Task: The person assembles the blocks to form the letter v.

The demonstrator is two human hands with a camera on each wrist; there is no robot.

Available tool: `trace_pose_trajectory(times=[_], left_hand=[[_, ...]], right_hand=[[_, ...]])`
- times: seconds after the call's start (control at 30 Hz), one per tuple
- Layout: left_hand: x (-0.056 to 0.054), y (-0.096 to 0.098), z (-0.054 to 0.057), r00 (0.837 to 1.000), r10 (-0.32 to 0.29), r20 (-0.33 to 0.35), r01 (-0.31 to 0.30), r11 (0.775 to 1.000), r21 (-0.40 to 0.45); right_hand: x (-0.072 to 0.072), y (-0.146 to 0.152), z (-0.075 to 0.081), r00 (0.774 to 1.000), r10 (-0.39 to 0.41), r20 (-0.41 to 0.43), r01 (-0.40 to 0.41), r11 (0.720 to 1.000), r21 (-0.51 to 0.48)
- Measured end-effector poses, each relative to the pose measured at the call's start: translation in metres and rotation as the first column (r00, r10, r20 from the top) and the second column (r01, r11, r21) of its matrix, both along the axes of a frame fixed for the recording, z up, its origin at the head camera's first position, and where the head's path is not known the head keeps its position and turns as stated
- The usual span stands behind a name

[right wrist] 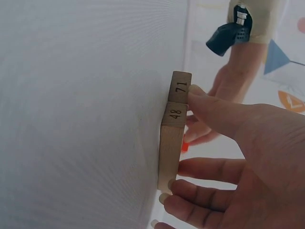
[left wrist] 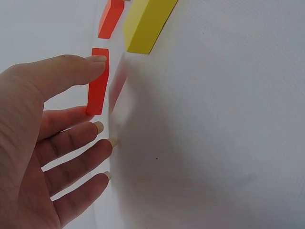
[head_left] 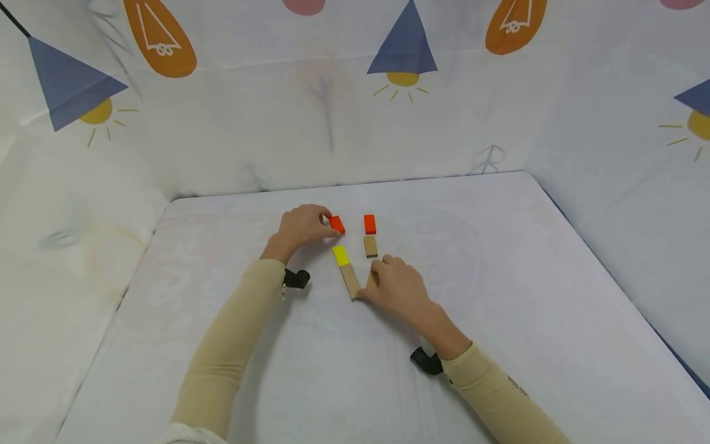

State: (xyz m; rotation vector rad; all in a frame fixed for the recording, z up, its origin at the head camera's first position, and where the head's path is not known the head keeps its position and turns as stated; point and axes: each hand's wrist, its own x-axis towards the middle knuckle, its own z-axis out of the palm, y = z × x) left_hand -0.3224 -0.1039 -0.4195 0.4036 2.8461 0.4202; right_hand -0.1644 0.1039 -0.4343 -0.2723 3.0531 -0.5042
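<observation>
My left hand (head_left: 304, 225) pinches a small red block (head_left: 336, 225) between thumb and index finger; in the left wrist view the other fingers spread below that red block (left wrist: 97, 93). A yellow block (head_left: 341, 255) lies just nearer, end to end with a plain wooden block (head_left: 350, 282). My right hand (head_left: 400, 288) grips another wooden block (head_left: 373, 280), partly hidden by its fingers. The right wrist view shows this block, marked 48 (right wrist: 170, 150), against one marked 71 (right wrist: 180, 88), where the thumb tip rests. Together the wooden blocks form a V shape.
Beyond the right hand, a second red block (head_left: 370, 224) stands in line with a short wooden block (head_left: 370, 246). All lie on a white-covered table (head_left: 499, 277). A white printed cloth (head_left: 249, 123) walls off the back and sides.
</observation>
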Motion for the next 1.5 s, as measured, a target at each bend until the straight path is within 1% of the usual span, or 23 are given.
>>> trace_pose_trajectory(times=[0.2,0.5,0.7,0.97,1.17,1.5], left_hand=[[0.004,-0.004,0.001,1.0,0.006,0.014,-0.006,1.0,0.007],[0.009,-0.007,-0.001,1.0,-0.006,-0.008,0.006,1.0,0.012],[0.015,-0.011,-0.001,1.0,-0.017,-0.024,0.017,1.0,0.01],[0.018,-0.013,-0.005,0.999,-0.019,-0.034,0.02,1.0,0.013],[0.021,-0.013,-0.008,0.999,-0.032,-0.04,0.031,0.999,-0.009],[0.024,-0.012,-0.012,0.996,-0.051,-0.069,0.048,0.998,-0.038]], right_hand=[[0.0,0.001,0.004,1.0,0.002,0.004,-0.002,1.0,-0.005],[0.0,0.002,0.009,1.0,-0.001,0.025,0.001,1.0,0.002],[0.001,0.001,0.006,1.0,-0.005,0.01,0.005,1.0,0.002],[0.002,-0.001,0.003,1.0,-0.004,-0.001,0.004,1.0,-0.002],[0.003,-0.001,0.0,1.0,-0.006,-0.007,0.006,1.0,-0.003],[0.005,-0.001,-0.005,0.999,0.001,-0.032,-0.001,1.0,-0.005]])
